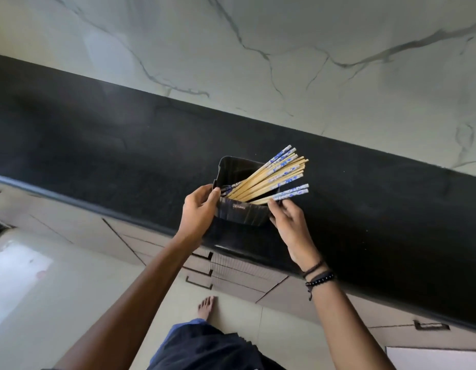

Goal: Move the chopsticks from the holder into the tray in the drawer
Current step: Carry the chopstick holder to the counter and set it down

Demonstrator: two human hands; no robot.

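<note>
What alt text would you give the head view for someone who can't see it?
A person's left hand grips a black holder on a dark counter, while the right hand touches the chopsticks leaning inside. The drawers below are closed.

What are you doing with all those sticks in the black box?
A person is starting to clear chopsticks out of a black holder on the dark counter. The left hand grips the holder's corner, steadying it. The right hand has its fingertips at the lowest blue-tipped pair; whether it has pinched them is unclear. The rest lean together in the holder, and the drawers below look closed.
</note>
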